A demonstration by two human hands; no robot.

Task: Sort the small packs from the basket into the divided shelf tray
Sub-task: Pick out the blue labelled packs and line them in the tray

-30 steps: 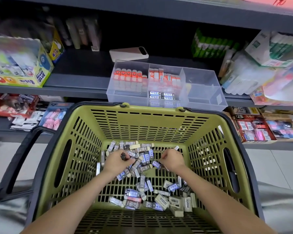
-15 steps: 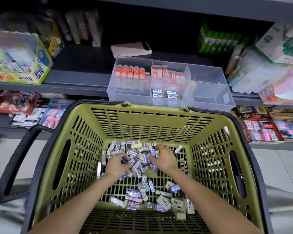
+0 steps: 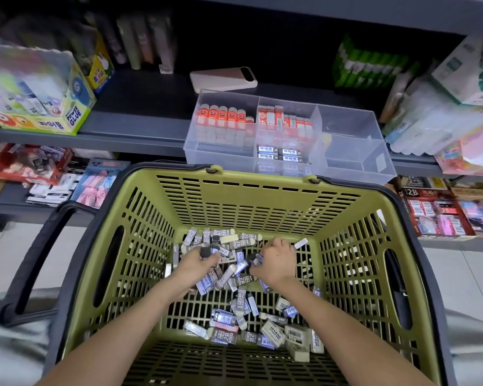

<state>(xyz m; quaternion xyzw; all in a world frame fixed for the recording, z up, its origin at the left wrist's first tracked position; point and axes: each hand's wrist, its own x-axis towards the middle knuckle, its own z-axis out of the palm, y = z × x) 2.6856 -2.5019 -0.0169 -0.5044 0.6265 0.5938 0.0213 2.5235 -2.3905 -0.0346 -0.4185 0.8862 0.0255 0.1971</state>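
**Fingers [image 3: 277, 244] curled on both hands, down among the small packs [image 3: 229, 240]**

Left hand [image 3: 194, 265] first: thumb and forefinger are closed on a dark pack [image 3: 206, 252], held just above the heap at the fingertips. It shows only a short end, so I cannot tell which way its long axis runs. Over to the right hand [image 3: 278, 261]: knuckles up, fingers folded down into the heap. A blue pack [image 3: 258, 259] pokes out on the thumb side, pinched there, its long axis slanting toward the left hand. The two hands sit near each other without touching, a few loose packs between them.

The heap lies on the far half of the basket [image 3: 262, 207] floor, right under both hands. Its packs point every way: some lengthwise toward the shelf, some crosswise, some tilted over their neighbours. One white pack [image 3: 301, 243] lies alone just beyond the right knuckles, slanted. A second scatter [image 3: 248, 327] sits nearer the person, between the forearms, mostly flat.

Up on the shelf [image 3: 140, 126], just behind the basket's far rim, stands the divided tray [image 3: 352, 162]. Its left compartment holds orange-topped packs [image 3: 221, 115] standing upright in a row. Middle rear has red-and-white packs [image 3: 282, 118], upright too. Middle front has blue-labelled packs [image 3: 279, 154] lying flat, long axes running left to right.
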